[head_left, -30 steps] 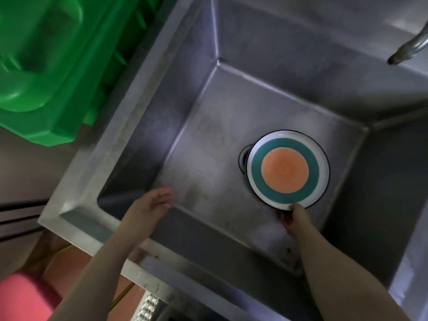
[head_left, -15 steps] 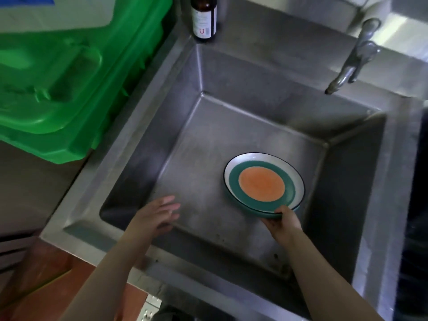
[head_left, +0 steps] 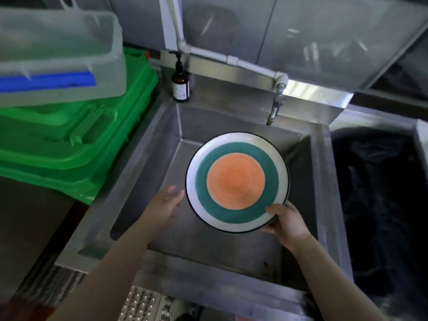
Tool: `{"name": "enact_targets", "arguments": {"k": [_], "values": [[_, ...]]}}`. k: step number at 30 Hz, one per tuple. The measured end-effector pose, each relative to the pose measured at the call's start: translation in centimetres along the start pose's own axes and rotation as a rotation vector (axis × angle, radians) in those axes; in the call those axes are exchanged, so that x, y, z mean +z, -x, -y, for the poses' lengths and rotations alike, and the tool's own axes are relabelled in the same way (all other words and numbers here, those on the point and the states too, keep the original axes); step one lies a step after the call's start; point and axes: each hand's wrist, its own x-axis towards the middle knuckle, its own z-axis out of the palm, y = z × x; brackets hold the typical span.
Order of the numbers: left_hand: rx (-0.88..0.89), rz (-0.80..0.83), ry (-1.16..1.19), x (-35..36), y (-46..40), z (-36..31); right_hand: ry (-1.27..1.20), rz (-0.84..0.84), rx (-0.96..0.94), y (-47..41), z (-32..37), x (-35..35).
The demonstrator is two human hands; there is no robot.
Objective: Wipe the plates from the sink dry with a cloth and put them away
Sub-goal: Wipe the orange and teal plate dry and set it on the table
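While the right hand is pinching the plate by its near rim, thumb on top, the grip is keeping it level above the sink, probably to bring it out for drying. Just left of the plate, the left hand is hovering open-fingered, holding nothing, likely ready to steady the other edge.

Round plate (orange centre, teal ring, white rim) face-up above the sink.

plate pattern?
Plate: orange centre, teal ring, white band, thin dark rim. Head view shows it best.
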Motion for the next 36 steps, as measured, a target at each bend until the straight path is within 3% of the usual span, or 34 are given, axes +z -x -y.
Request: {"name": "enact_targets", "arguments": {"k": [3, 6, 14, 19, 29, 36], "values": [[0.044, 0.123, 0.075, -0.2, 0.7, -2.5, 0.018, 0.047, -0.094, 2.4, 2.3, 1.0], [0.169, 0.149, 0.097, -0.1, 1.5, -4.9, 0.073, 0.087, -0.212, 4.9, 4.9, 1.9], [0.561, 0.026, 0.066, -1.4, 4.6, -12.3, 0.238, 0.166, -0.641, 9.3, 11.4, 3.3], [0.851, -0.115, 0.166, -2.4, 7.6, -16.4, 0.337, 0.099, -0.916, 11.9, 16.0, 5.1], [1.095, -0.162, 0.278, -3.8, 12.4, -20.4, 0.371, -0.004, -1.179, 15.4, 20.3, 7.4], [1.133, -0.227, 0.277, -4.9, 13.4, -22.6, 0.280, -0.071, -1.255, 15.2, 21.9, 9.5]]}}
